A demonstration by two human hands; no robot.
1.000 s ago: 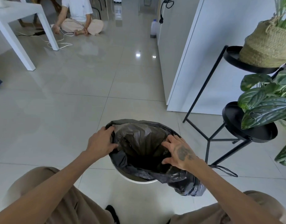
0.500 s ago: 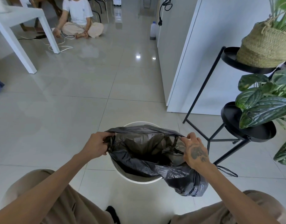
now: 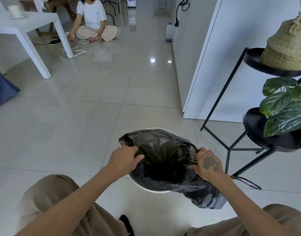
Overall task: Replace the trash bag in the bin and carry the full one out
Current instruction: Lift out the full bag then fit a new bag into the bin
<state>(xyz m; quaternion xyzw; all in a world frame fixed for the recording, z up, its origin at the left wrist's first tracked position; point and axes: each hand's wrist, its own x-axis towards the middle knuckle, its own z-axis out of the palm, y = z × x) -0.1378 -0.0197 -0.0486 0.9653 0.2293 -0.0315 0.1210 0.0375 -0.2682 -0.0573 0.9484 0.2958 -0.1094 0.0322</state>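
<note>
Head view, looking down over bent knees in tan trousers. White round bin (image 3: 151, 189) on the tiled floor at 6 o'clock of frame, only slivers of rim showing at its near and far edges. Black trash bag (image 3: 163, 150) sits in the bin, mouth open; the far edge stands up above the rim, the near edge drapes over it. Bag interior dark, contents cannot be made out. A bunched mass of the black plastic hangs outside the bin at its 4 o'clock, with a thin black drawstring loop (image 3: 246, 182) trailing on the floor toward 3 o'clock.

Left hand (image 3: 124, 159) clenched on the bag's edge at the bin's 9 o'clock, thumb pinching the film. Right hand (image 3: 208, 163) grasping the bag's edge and gathered drawstring at the bin's 3 o'clock, fingers curled.

Black metal plant stand (image 3: 231, 133) at 3 o'clock of frame: upper tray holds a woven basket pot (image 3: 285, 46), lower tray sits under broad green leaves (image 3: 285, 114). White cabinet (image 3: 222, 57) at 1 o'clock, with a plastic jug (image 3: 169, 32) of dark liquid on the floor at its far corner. White table (image 3: 27, 29) at 10 o'clock, a white cup on it. A person (image 3: 93, 23) sits cross-legged on the floor at 11 o'clock, beside loose white cord.
</note>
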